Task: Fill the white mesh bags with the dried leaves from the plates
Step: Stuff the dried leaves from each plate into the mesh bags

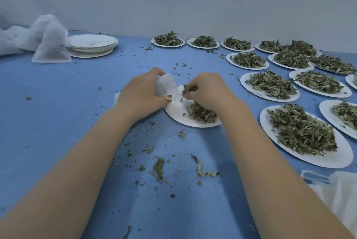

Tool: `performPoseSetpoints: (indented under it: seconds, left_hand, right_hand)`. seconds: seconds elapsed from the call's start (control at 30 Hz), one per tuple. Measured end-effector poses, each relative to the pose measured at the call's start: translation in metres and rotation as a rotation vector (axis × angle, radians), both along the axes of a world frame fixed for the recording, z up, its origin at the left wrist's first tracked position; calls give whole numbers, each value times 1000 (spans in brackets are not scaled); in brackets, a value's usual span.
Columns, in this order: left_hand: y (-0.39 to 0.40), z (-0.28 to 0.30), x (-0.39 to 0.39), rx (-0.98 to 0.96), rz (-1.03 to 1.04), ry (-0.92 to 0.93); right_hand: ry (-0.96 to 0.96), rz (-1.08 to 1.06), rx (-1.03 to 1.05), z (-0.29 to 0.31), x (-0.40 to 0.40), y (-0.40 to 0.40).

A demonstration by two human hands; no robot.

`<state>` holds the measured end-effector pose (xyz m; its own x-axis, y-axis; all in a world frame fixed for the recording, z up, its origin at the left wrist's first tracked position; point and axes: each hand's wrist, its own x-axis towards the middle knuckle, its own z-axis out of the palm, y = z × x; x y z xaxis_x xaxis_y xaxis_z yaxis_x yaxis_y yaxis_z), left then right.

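My left hand (142,92) grips a small white mesh bag (165,85) just above the left rim of a white paper plate (177,112). My right hand (207,90) pinches a tuft of dried leaves (185,89) right at the bag's mouth. A small heap of dried leaves (201,113) lies on the plate's right half, partly hidden under my right wrist. The bag's drawstring hangs below my left fingers.
Several plates heaped with dried leaves (301,130) fill the right side of the blue table (58,122). A stack of emptied plates (92,44) and filled mesh bags (51,45) sit at the back left. More white mesh (340,190) lies at the right edge. Leaf crumbs are scattered around.
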<state>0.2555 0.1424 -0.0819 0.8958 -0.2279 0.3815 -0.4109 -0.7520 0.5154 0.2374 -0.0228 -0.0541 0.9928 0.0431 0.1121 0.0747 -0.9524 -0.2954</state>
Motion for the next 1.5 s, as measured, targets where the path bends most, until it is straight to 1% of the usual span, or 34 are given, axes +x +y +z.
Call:
performPoseSetpoints:
  seconds: [0.13,0.23,0.33,0.43,0.53,0.83,0.93,1.0,1.1,1.3,1.43,1.5]
  left_hand:
    - [-1,2,0,84,1,-19]
    - [-3,4,-1,150,0,-39]
    - [-6,5,-3,163,-18,-53]
    - [-8,5,-5,175,-30,-59]
    - [-9,5,-6,139,-26,-57]
    - [-9,8,-7,-45,-47,-3]
    - [-10,9,-8,-108,-45,-6]
    - [-11,9,-9,-139,-38,-14]
    - [-11,9,-9,-146,-40,-13]
    - [-15,7,-10,-40,-51,-69]
    - [-15,6,-9,-63,-45,-73]
    - [-14,6,-7,-48,-35,-70]
  right_hand:
    - [-52,53,54,21,-9,-15]
    - [-45,127,6,24,-11,-11]
    - [-38,181,23,21,-10,-3]
    - [-108,235,1,18,-9,2]
    - [-175,225,131,19,-9,2]
    - [-54,213,543,20,-14,-8]
    - [-82,177,628,19,-15,-8]
    - [-126,150,643,18,-16,-5]
    - [-145,171,639,17,-16,-3]
    - [-120,227,508,15,-14,5]
    - [-13,302,454,18,-17,4]
    - [86,350,489,22,-22,-2]
